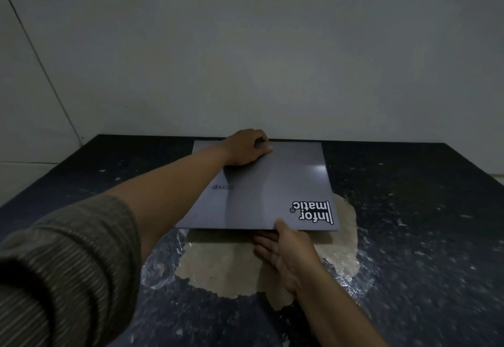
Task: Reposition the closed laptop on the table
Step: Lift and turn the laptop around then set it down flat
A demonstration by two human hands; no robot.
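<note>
A closed grey laptop (pixel 275 186) lies on the dark table (pixel 409 210), its far edge close to the wall. A black-and-white sticker (pixel 313 211) sits upside down at its near right corner. My left hand (pixel 246 147) reaches across and rests curled on the lid's far edge, near the middle. My right hand (pixel 283 248) grips the near edge, thumb on top of the lid and fingers underneath. The near edge looks slightly raised above the table.
The table's dark covering is worn, with a large bare beige patch (pixel 245 265) under and in front of the laptop, ringed by torn shiny film. A plain pale wall (pixel 245 60) stands directly behind the table. White flecks are scattered over the surface.
</note>
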